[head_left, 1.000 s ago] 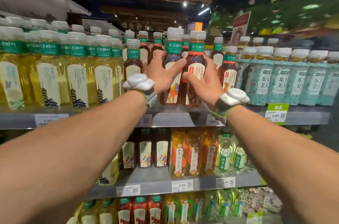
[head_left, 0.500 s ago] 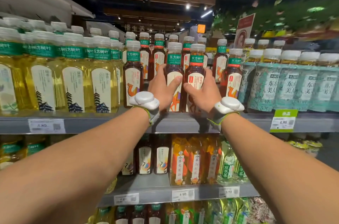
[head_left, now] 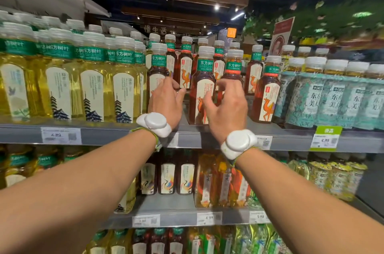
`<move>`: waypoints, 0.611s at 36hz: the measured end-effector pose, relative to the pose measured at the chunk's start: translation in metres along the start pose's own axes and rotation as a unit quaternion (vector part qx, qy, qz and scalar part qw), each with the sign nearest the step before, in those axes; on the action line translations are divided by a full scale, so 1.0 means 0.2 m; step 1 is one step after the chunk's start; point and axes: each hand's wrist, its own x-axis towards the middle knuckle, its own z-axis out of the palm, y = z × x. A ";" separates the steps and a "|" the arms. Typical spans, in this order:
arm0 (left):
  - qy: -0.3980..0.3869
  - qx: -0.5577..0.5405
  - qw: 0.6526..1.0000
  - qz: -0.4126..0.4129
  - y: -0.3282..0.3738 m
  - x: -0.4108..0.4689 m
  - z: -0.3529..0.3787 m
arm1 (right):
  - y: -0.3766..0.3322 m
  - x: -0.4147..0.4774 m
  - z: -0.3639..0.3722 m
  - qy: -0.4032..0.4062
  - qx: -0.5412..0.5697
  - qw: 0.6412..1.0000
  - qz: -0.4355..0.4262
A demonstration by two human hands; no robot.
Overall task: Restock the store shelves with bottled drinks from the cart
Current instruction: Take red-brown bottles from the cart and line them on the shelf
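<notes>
From the head camera, the brown tea bottles (head_left: 201,87) stand upright at the front of the upper shelf (head_left: 104,135), side by side. The left hand (head_left: 166,102) hovers beside them, fingers loosely spread and holding nothing. The right hand (head_left: 227,108) curls in front of them; whether it grips one I cannot tell. Best to turn both labels forward and nudge them level with the row, gently, so none behind tips

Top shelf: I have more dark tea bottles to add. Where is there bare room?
Bare shelf floor shows between the leftmost dark bottle and the front centre dark bottle, beside the left hand. The yellow bottles and teal bottles stand packed tight.
</notes>
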 end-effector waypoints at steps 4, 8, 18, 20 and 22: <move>0.004 -0.007 0.999 -0.044 -0.01 0.01 0.00 | 0.00 -0.02 0.05 -0.085 -0.033 0.995 0.051; -0.029 -0.010 0.998 -0.053 -0.02 0.03 -0.01 | 0.01 -0.03 0.09 -0.115 -0.054 0.988 0.088; -0.059 -0.024 0.998 0.013 0.00 0.02 -0.02 | 0.01 -0.05 0.14 -0.159 -0.063 0.978 0.121; -0.057 -0.029 0.998 0.010 0.00 0.02 -0.03 | 0.01 -0.06 0.14 -0.171 -0.078 0.974 0.123; -0.056 -0.030 0.998 0.002 0.00 0.01 -0.02 | 0.01 -0.04 0.14 -0.186 -0.088 0.970 0.129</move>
